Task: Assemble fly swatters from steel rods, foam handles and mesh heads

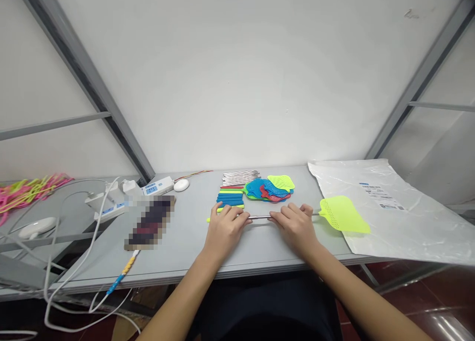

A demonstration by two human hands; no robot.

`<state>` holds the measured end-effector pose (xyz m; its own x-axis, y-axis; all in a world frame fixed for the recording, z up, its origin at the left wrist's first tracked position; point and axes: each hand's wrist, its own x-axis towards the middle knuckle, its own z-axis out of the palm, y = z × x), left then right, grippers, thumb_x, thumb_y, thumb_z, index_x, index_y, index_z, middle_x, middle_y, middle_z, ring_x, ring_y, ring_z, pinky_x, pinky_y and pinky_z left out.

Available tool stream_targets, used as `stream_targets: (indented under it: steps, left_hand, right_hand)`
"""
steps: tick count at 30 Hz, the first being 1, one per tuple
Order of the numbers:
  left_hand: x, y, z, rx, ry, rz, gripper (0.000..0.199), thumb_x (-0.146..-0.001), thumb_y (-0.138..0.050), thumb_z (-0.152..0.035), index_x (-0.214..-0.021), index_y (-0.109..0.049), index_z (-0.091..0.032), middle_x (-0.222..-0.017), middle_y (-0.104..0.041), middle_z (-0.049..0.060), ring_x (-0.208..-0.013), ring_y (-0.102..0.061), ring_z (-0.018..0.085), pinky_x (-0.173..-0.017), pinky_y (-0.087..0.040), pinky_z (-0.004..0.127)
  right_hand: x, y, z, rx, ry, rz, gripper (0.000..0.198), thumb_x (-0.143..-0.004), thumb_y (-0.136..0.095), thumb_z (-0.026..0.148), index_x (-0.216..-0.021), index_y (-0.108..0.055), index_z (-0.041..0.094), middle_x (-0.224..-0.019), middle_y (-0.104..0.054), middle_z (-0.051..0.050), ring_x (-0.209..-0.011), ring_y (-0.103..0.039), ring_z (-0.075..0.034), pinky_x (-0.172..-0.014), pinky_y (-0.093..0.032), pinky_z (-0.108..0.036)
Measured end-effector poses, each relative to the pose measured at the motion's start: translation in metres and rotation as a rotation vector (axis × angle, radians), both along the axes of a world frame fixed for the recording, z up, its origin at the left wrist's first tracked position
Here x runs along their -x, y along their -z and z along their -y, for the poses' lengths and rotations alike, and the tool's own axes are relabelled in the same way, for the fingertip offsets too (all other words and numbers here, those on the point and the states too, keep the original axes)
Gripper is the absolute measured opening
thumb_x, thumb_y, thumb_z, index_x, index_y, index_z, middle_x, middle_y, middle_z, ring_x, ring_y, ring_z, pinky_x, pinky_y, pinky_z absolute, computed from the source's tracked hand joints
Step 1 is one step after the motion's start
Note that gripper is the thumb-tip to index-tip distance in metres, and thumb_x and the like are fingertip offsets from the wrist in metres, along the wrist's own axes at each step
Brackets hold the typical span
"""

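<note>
A fly swatter with a yellow-green perforated head [343, 215] and a thin metal rod [260, 217] lies level across the front of the table. My left hand [226, 228] is closed around its handle end, whose yellow-green tip pokes out on the left. Closer to the head, my right hand [297, 229] grips the rod, knuckles up. Just beyond my hands lie a pile of blue, red and green swatter heads [265, 188], a row of blue, green and red handle tubes [230, 198] and several bare metal rods [241, 177].
A white plastic mailer bag [371, 202] covers the table's right side, partly under the swatter head. To the left are a pixelated flat object [150, 224], power strips [158, 186], white cables and a round white device [181, 185]. Pink and yellow strips [29, 195] lie far left.
</note>
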<state>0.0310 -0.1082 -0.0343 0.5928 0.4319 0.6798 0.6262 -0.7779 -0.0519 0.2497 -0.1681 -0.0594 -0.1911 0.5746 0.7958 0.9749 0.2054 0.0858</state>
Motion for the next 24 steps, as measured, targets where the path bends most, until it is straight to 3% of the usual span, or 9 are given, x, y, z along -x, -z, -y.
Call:
stream_targets:
  steps: [9,20,24]
  left_hand:
    - [0.01,-0.001,-0.007,0.0,-0.03,0.007,0.009,-0.091,-0.057,-0.027,-0.094,-0.065,-0.026,-0.088,-0.068,0.0,-0.08,-0.058,0.015,-0.102,-0.03,0.045]
    - [-0.012,0.002,0.01,-0.026,-0.015,-0.027,0.014,-0.094,-0.051,-0.03,-0.1,-0.063,-0.027,-0.086,-0.064,0.001,-0.082,-0.059,0.015,-0.102,-0.029,0.046]
    - [-0.01,0.002,0.007,-0.025,-0.036,-0.057,0.015,-0.094,-0.05,-0.03,-0.09,-0.063,-0.025,-0.084,-0.063,-0.001,-0.079,-0.057,0.014,-0.105,-0.025,0.049]
  right_hand:
    - [-0.014,-0.003,0.002,-0.013,0.031,-0.06,0.013,-0.092,-0.057,0.025,-0.082,-0.066,0.024,-0.059,-0.052,0.004,-0.067,-0.043,-0.012,-0.075,-0.017,-0.035]
    - [0.017,0.006,-0.003,-0.031,-0.046,0.035,0.015,-0.093,-0.052,0.016,-0.091,-0.065,0.024,-0.06,-0.051,0.004,-0.065,-0.043,-0.011,-0.073,-0.018,-0.035]
    - [0.017,0.003,-0.003,-0.035,-0.061,-0.007,0.012,-0.093,-0.055,0.021,-0.088,-0.065,0.025,-0.059,-0.051,0.004,-0.065,-0.044,-0.011,-0.073,-0.018,-0.035]
